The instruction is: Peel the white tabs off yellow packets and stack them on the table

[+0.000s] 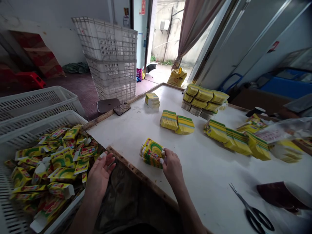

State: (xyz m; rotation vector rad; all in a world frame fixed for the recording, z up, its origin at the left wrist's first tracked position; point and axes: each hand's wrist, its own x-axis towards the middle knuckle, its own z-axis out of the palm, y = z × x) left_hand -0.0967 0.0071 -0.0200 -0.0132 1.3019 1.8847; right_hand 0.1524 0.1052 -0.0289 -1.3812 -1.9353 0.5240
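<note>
My right hand [172, 167] is closed on the near right end of a small stack of flat yellow-green cartons [152, 151], which lies near the table's front edge. My left hand [99, 175] is palm up between the table edge and a white crate [73, 114]. Its fingers are apart and slightly bent, and I see nothing held in it. Opened yellow cartons [62, 152] fill that crate in a loose heap. Farther back on the white tabletop [138, 126], two bundles of flat cartons [176, 122] stand side by side.
Scissors [252, 208] and a dark red cup [284, 196] lie at the right. More carton bundles [234, 139] form a row, with a stacked pile [203, 99] behind. A phone [122, 109] rests at the left edge. Tall white crates [112, 58] stand by the doorway.
</note>
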